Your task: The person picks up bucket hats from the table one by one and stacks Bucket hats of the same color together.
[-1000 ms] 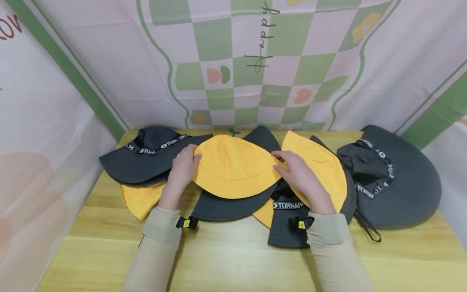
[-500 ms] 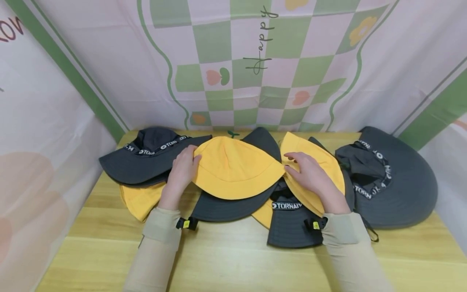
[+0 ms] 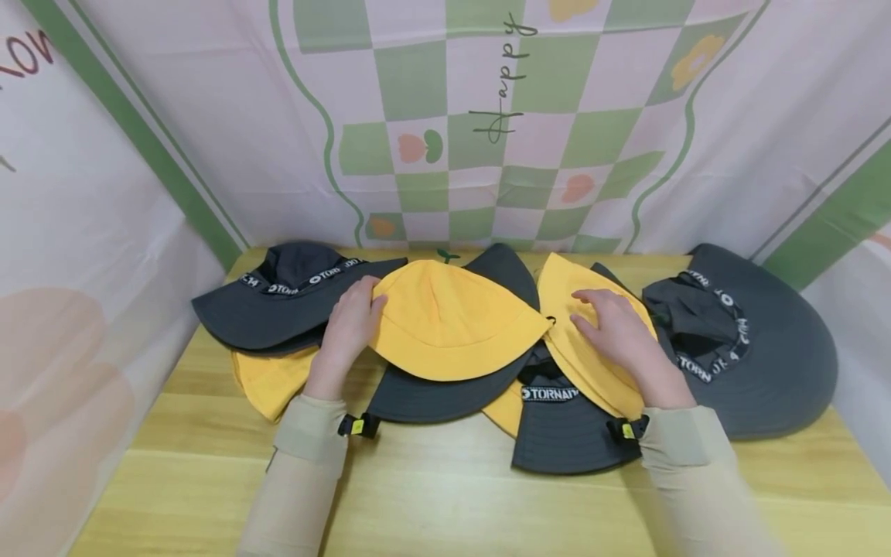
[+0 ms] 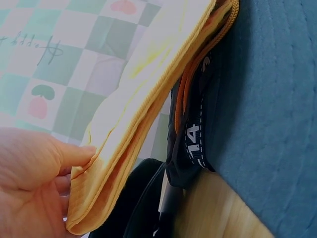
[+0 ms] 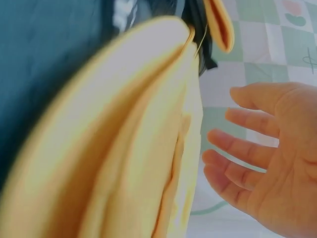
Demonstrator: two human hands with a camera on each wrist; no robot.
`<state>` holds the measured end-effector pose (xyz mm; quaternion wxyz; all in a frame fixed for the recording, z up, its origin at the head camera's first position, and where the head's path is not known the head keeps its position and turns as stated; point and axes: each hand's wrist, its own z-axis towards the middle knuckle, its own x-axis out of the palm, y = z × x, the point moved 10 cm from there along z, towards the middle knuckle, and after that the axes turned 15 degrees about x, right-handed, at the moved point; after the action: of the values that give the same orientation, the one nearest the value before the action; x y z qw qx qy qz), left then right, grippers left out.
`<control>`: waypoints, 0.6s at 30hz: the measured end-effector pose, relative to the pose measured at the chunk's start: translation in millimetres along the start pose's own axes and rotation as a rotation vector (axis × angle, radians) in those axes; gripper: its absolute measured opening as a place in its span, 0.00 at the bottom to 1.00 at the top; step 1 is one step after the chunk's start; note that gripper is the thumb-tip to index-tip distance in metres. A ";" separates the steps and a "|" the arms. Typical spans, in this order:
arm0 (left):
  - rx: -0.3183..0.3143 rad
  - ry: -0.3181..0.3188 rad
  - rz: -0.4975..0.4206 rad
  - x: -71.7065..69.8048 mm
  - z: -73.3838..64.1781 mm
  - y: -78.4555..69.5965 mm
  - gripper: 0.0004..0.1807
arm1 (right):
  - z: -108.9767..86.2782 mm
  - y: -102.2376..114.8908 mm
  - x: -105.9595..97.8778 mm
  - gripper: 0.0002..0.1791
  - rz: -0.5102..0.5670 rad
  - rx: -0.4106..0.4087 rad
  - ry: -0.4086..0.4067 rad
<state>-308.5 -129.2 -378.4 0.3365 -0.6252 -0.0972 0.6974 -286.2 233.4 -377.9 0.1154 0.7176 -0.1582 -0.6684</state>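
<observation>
A yellow bucket hat (image 3: 445, 317), folded flat with its brim toward me, is in the middle of the head view. My left hand (image 3: 353, 316) pinches its left corner; in the left wrist view the thumb (image 4: 81, 154) lies on the folded brim. Beneath it spreads a dark grey hat (image 3: 431, 398). My right hand (image 3: 616, 329) holds nothing and hovers over a second folded yellow hat (image 3: 560, 282), fingers relaxed. In the right wrist view the right-hand fingers (image 5: 242, 148) are apart from the yellow fabric (image 5: 143, 139).
At left a dark hat (image 3: 271, 317) lies over another yellow hat (image 3: 267, 379). A dark brim with a TORNADO band (image 3: 557, 441) lies under the second yellow hat. A wide dark hat (image 3: 773, 348) sits at right on the wooden table (image 3: 445, 495). A printed cloth (image 3: 473, 139) hangs behind.
My right hand has let go of the middle yellow hat's right corner and moved right, over the second yellow hat. My left hand keeps its hold in the same place.
</observation>
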 end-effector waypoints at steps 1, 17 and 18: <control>-0.001 0.000 0.004 -0.2 0.1 0.1 0.21 | 0.3 -2.6 -2.0 0.24 -0.006 0.000 -0.018; -0.008 -0.003 0.006 0.5 1.0 1.5 0.21 | 0.6 -59.1 -21.2 0.28 -0.037 0.153 -0.167; -0.006 -0.003 0.008 0.5 0.9 1.4 0.21 | 0.8 -63.8 -21.3 0.29 -0.042 0.170 -0.166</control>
<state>-309.7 -129.7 -379.3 0.3317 -0.6258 -0.0975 0.6992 -283.6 300.4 -382.4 0.0268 0.6699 -0.2082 -0.7121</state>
